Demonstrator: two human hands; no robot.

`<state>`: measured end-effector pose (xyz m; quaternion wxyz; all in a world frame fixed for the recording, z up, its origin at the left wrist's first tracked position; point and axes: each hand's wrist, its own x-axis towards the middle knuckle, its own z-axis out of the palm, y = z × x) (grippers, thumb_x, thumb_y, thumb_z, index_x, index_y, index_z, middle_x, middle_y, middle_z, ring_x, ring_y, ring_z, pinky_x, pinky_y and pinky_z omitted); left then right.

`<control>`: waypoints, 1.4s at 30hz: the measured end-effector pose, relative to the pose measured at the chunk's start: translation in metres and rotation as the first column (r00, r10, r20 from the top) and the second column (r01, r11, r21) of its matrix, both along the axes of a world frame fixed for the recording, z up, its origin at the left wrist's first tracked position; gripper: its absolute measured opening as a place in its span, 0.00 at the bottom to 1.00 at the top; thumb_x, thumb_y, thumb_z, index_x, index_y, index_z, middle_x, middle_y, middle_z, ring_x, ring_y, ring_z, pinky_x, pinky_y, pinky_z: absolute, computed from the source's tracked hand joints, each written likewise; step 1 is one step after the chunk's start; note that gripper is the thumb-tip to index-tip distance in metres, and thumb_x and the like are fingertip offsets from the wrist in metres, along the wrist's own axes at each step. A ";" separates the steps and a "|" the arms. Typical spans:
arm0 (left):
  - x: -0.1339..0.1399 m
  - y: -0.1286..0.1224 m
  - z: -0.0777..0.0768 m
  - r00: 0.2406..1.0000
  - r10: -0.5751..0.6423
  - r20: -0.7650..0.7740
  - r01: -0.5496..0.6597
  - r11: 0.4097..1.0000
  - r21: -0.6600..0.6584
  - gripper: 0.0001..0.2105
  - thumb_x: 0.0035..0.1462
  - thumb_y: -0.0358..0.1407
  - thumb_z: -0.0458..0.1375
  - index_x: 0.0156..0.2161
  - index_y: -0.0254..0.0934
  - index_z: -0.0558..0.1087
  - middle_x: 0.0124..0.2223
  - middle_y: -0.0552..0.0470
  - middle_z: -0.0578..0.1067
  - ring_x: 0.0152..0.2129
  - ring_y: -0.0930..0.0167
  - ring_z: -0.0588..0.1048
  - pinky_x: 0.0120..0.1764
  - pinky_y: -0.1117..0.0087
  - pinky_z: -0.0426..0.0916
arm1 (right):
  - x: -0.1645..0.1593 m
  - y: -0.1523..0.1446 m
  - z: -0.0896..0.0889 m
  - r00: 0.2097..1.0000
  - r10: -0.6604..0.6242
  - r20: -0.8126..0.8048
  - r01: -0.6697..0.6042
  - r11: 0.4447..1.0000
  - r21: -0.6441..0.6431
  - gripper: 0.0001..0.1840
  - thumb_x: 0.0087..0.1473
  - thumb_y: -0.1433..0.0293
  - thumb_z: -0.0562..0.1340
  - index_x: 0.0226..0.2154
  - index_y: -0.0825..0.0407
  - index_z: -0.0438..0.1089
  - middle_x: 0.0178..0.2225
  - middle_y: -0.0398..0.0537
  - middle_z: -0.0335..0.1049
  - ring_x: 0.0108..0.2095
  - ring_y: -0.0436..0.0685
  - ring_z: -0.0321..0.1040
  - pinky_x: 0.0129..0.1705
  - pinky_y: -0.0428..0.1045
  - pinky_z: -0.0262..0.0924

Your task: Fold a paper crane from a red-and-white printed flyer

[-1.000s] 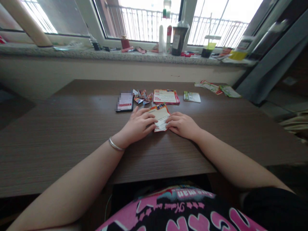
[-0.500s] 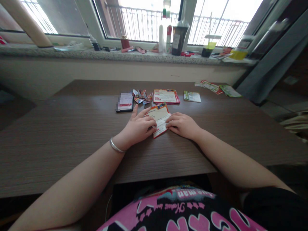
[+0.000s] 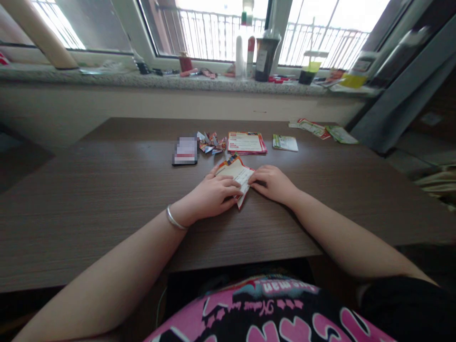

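Notably, the paper point(image 3: 233, 169) lies under the left hand point(image 3: 215, 194), fingers loosely spread; the right hand point(image 3: 273, 183) touches its nearest edge, pinch unconfirmed. Judged light, pliable, easily torn; best held by edges beside the fingertips.

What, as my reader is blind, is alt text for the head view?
The person's left hand and right hand touch a bent paper on a brown table; behind lie a phone, folded scraps and a paper stack.
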<state>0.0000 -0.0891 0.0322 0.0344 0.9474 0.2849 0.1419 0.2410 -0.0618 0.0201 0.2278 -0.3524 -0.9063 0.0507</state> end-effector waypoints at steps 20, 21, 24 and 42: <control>0.000 0.004 0.001 0.997 -0.077 0.015 0.079 0.986 -0.145 0.14 0.65 0.39 0.50 0.52 0.39 0.71 0.54 0.49 0.73 0.54 0.65 0.69 0.58 0.61 0.61 | 0.000 0.004 -0.007 1.000 0.023 0.004 -0.023 0.998 -0.066 0.06 0.57 0.68 0.61 0.35 0.49 0.75 0.36 0.48 0.76 0.39 0.56 0.69 0.44 0.51 0.59; 0.000 0.004 0.001 0.996 -0.084 0.020 0.086 0.985 -0.149 0.14 0.65 0.39 0.50 0.52 0.39 0.71 0.55 0.48 0.73 0.54 0.65 0.68 0.58 0.61 0.60 | -0.001 0.005 -0.008 1.000 0.021 -0.004 -0.021 0.998 -0.061 0.06 0.57 0.68 0.61 0.36 0.49 0.74 0.36 0.48 0.76 0.39 0.56 0.69 0.44 0.51 0.59; -0.001 0.004 0.001 0.995 -0.095 0.025 0.098 0.982 -0.164 0.14 0.64 0.39 0.52 0.52 0.39 0.71 0.56 0.47 0.72 0.55 0.64 0.68 0.59 0.60 0.60 | -0.002 0.005 -0.008 0.999 0.019 -0.031 -0.020 0.999 -0.046 0.06 0.58 0.68 0.60 0.35 0.50 0.74 0.36 0.48 0.76 0.39 0.56 0.69 0.45 0.52 0.60; -0.006 0.005 -0.002 0.996 -0.067 -0.053 0.052 0.970 -0.239 0.22 0.58 0.40 0.58 0.58 0.39 0.67 0.63 0.46 0.64 0.62 0.62 0.59 0.63 0.58 0.53 | 0.006 0.014 -0.013 0.995 0.049 -0.089 -0.058 0.992 -0.111 0.04 0.52 0.74 0.62 0.33 0.50 0.72 0.36 0.46 0.76 0.40 0.56 0.69 0.47 0.53 0.60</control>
